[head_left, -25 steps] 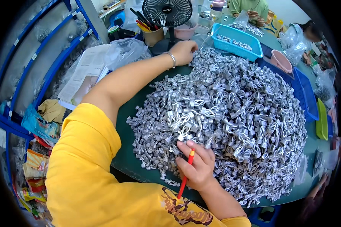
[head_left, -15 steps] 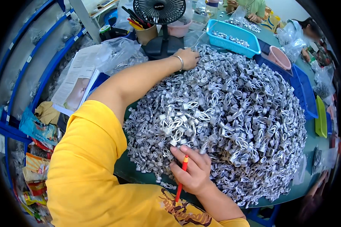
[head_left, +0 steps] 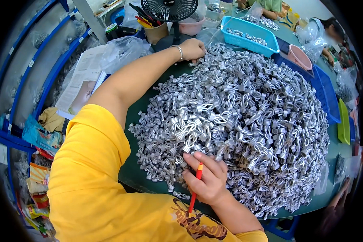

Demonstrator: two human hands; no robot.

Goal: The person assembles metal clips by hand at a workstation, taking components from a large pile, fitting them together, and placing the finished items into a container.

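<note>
A big heap of silvery coiled metal wire pieces (head_left: 246, 121) covers a dark green table (head_left: 135, 171). My left hand (head_left: 192, 49), with a bracelet on the wrist, reaches far out and rests with curled fingers on the heap's far left edge. My right hand (head_left: 205, 177) lies on the heap's near edge, holding a red pencil (head_left: 195, 188) that points down toward my yellow shirt. Its fingertips touch the coiled pieces.
A black desk fan (head_left: 170, 9) and a pen cup (head_left: 153, 30) stand at the back. A light blue basket (head_left: 250, 34) holds a few pieces. A pink bowl (head_left: 299, 57), blue trays (head_left: 326, 97), papers (head_left: 84, 76) and blue shelving (head_left: 32, 80) surround the table. Another person works at the far end.
The view has shifted slightly forward. My left hand stays at the heap's far edge. My right hand with the pencil has moved a little further onto the heap's near edge.
</note>
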